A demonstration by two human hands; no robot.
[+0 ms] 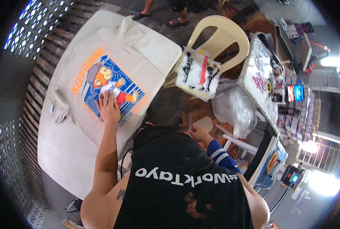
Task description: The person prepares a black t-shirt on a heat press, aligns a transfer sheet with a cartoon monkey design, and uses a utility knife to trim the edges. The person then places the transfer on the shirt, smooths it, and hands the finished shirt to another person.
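My left hand (pixel 108 108) lies with its fingers spread on a light grey T-shirt (pixel 135 57), over its colourful printed cartoon monkey (pixel 102 74) in orange, blue and white. The shirt is laid out on a white table (pixel 57 160). My right hand (pixel 198 133) hangs low beside my dark top, to the right of the table, fingers curled; whatever it may hold is too small to make out.
A cream plastic chair (pixel 238 53) bears printed sheets (pixel 191 84). Right of it are a clear plastic bag (pixel 233 107) and a cluttered workbench (pixel 250 68) with a lit screen (pixel 295 92). Another person's feet (pixel 179 22) show at the top. A slatted grille runs along the left.
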